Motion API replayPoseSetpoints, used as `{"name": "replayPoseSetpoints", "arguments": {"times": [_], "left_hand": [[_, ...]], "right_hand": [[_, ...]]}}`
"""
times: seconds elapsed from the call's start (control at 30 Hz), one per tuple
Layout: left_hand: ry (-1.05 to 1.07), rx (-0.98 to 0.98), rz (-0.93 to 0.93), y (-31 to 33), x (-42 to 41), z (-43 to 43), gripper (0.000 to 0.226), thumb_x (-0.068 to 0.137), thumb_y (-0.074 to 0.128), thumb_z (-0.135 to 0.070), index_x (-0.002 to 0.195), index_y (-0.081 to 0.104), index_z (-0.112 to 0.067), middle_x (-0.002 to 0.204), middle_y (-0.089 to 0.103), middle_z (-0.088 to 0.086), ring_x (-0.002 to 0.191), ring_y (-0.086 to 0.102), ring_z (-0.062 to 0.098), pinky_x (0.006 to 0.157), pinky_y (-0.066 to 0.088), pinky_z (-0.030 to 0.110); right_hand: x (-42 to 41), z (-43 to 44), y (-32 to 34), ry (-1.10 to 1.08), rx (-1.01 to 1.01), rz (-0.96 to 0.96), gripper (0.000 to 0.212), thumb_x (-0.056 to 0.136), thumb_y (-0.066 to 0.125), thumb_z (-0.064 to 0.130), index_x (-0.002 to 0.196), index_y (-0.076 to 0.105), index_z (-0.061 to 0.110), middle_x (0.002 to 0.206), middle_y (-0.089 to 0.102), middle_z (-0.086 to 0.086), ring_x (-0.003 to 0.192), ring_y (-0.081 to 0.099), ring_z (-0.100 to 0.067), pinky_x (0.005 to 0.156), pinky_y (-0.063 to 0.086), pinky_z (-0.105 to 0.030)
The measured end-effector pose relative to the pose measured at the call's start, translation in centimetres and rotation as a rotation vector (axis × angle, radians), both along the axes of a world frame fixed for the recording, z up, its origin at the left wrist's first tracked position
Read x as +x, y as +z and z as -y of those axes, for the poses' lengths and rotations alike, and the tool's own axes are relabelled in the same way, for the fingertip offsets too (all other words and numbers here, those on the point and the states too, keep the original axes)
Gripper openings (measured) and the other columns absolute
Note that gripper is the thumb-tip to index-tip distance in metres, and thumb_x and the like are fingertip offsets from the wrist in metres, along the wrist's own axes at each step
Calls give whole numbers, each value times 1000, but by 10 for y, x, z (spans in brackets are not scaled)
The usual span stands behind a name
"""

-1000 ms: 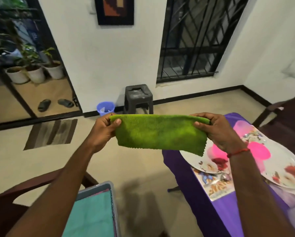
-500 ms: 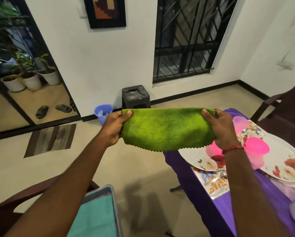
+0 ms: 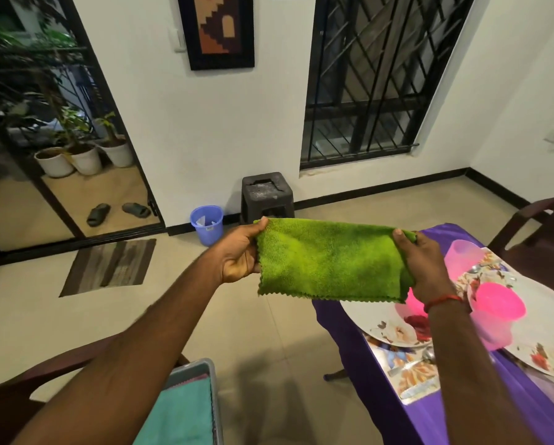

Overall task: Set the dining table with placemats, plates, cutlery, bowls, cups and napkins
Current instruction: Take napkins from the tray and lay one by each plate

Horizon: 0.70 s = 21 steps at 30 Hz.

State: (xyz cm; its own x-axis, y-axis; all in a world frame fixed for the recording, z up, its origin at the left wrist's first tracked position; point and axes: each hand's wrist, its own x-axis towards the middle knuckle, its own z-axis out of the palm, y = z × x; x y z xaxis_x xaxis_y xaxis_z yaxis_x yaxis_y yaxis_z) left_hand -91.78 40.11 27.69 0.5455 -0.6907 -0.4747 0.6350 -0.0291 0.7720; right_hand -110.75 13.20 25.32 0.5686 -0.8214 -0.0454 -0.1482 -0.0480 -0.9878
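Still pinching the top corners of the green napkin with left hand and right hand, hardly moved by the table, so not laid yet.

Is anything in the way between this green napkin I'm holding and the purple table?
Nothing visible. The left hand and right hand hold the green napkin in open air beside the corner of the purple table. Only the floral plate and pink bowl crowd the nearest setting.

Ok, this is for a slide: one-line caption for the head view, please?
The left hand and right hand stretch a green napkin by its top corners near the table.
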Motion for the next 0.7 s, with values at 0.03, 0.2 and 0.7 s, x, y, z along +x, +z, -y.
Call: {"name": "replayPoseSetpoints", "arguments": {"times": [0.03, 0.2, 0.7], "left_hand": [[-11, 2, -5, 1, -1, 2, 35, 106, 48, -38, 118, 65, -11, 92, 78, 12, 77, 77, 25, 55, 62, 47], [-28, 54, 48, 4, -2, 24, 38, 106, 47, -36, 126, 63, -8, 94, 77, 12, 79, 77, 26, 61, 63, 50], [33, 111, 633, -14, -53, 137, 21, 107, 52, -18, 110, 70, -8, 89, 71, 13, 78, 72, 25, 58, 58, 35]], "right_hand": [[-1, 4, -2, -3, 13, -11, 17, 97, 66, 31, 86, 67, 18, 90, 71, -10, 88, 67, -29, 92, 54, -57], [-6, 15, -4, -27, 61, 14, 12, 96, 67, 29, 92, 70, 18, 99, 73, -15, 95, 69, -34, 90, 57, -51], [0, 20, -7, -52, -339, -50, 39, 93, 65, 39, 76, 68, 4, 63, 64, -15, 58, 63, -31, 57, 56, -52]]}}
